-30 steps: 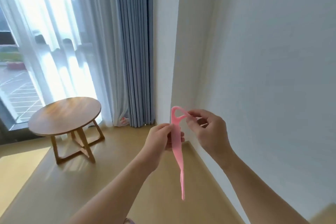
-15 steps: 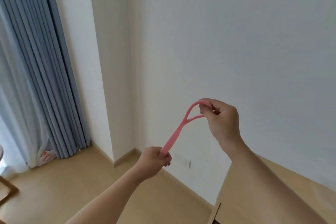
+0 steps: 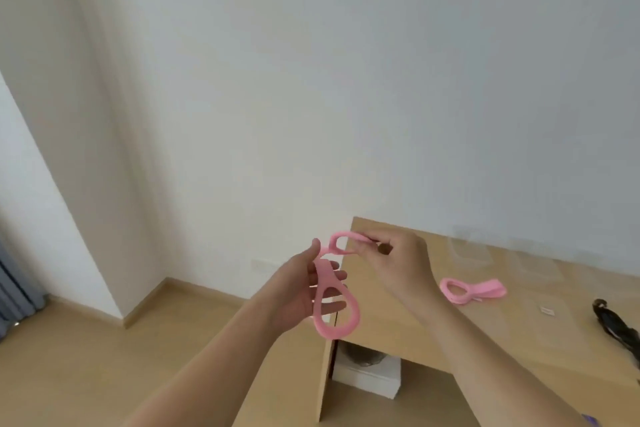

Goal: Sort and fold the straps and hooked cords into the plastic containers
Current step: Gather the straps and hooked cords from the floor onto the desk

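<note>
pink strap (image 3: 334, 302) up in the air between both hands, out in front of the near corner of the wooden table (image 3: 408, 322), and it's doubled into loops now. left hand (image 3: 301, 291) is spread wide, palm turned up and in, fingers straight, and the lower loop of the strap drapes across those fingers and hangs off below them. right hand (image 3: 394, 260) is curled in tight, thumb and fingertips pinching the strap's upper loop at its right end, just above and right of the left hand. on the tabletop, well off to the right, a second pink strap (image 3: 472, 291) lies already folded. further right a dark cord bundle (image 3: 616, 326) lies near the frame edge, partly cut off, hard to say exactly what it is. at the back of the table, clear plastic containers (image 3: 471, 250) are just faint outlines against the wood, how many i can't tell. under the table a white box (image 3: 367, 378) shows in the opening, half hidden by the tabletop. compared with half a second back, the strap was pulled out straight between a closed left fist low down and the right hand up high; now it's folded over, the left hand has opened flat, the hands are close together, and the view has swung right so the curtain is nearly gone and the table fills the lower right.
</note>
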The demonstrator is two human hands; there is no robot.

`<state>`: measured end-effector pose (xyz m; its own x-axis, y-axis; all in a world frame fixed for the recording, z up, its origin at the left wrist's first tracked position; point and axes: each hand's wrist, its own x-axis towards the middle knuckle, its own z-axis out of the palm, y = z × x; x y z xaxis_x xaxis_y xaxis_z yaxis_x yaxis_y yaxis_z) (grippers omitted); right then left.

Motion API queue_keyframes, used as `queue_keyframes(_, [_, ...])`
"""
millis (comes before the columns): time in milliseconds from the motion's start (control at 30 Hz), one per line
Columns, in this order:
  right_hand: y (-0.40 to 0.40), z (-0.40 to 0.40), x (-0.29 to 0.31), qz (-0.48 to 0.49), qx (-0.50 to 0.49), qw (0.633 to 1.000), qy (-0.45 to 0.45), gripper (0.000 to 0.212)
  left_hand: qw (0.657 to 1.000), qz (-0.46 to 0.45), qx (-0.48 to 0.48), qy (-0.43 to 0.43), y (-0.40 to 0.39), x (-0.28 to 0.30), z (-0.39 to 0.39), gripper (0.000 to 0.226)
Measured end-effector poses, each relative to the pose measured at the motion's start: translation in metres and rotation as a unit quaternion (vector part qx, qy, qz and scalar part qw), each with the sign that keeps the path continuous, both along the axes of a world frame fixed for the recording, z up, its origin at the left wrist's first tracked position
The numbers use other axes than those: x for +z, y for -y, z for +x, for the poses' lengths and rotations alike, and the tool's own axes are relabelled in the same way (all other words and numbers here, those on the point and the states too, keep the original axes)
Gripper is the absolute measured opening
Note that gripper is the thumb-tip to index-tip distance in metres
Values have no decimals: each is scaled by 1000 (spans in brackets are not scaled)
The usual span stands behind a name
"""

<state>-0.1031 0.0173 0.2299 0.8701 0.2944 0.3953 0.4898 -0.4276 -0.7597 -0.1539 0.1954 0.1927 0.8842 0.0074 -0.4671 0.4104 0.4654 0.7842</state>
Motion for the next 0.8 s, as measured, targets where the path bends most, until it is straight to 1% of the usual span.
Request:
queue_keyframes(67, [21, -8, -8, -46, 16, 998, 35, 20, 999, -29, -11, 14, 23, 9, 12, 69])
queue_keyframes(133, [45, -10, -17, -76, 29, 994, 76, 28, 999, -39, -16, 31, 43, 16, 24, 66])
queue_keyframes(233, [82, -7, -34, -105, 33, 989, 103, 35, 998, -42, -20, 45, 73, 17, 48, 48])
queue_keyframes(300, [106, -2, -45, -114, 24, 987, 107, 35, 998, -25, -37, 50, 100, 15, 67, 40])
queue_keyframes(400, [143, 10, -59, -131, 20, 983, 127, 31, 997, -14, -47, 58, 148, 13, 90, 18])
queue_keyframes(467, [170, 18, -65, -152, 22, 978, 141, 25, 998, -24, -37, 54, 179, 13, 101, 12])
queue_keyframes(500, [183, 24, -69, -159, 26, 977, 137, 24, 998, -17, -35, 54, 193, 11, 107, 13])
queue_keyframes(533, [197, 29, -71, -157, 32, 979, 122, 25, 998, 2, -40, 57, 206, 9, 114, 14])
queue_keyframes(600, [227, 40, -74, -106, 23, 990, 92, 33, 993, 64, -66, 71, 230, 2, 127, 16])
queue_keyframes(633, [241, 46, -74, -62, 1, 994, 87, 34, 988, 96, -86, 80, 242, -3, 133, 18])
queue_keyframes(700, [267, 64, -67, 22, -79, 995, 64, 25, 970, 161, -151, 97, 263, -12, 144, 21])
queue_keyframes(733, [279, 74, -65, 50, -120, 991, 17, 23, 956, 197, -192, 104, 273, -15, 148, 21])
queue_keyframes(767, [291, 87, -63, 72, -138, 986, -65, 27, 938, 229, -234, 110, 283, -20, 153, 21])
queue_keyframes(800, [304, 101, -63, 88, -126, 974, -164, 37, 922, 249, -275, 114, 293, -23, 157, 21])
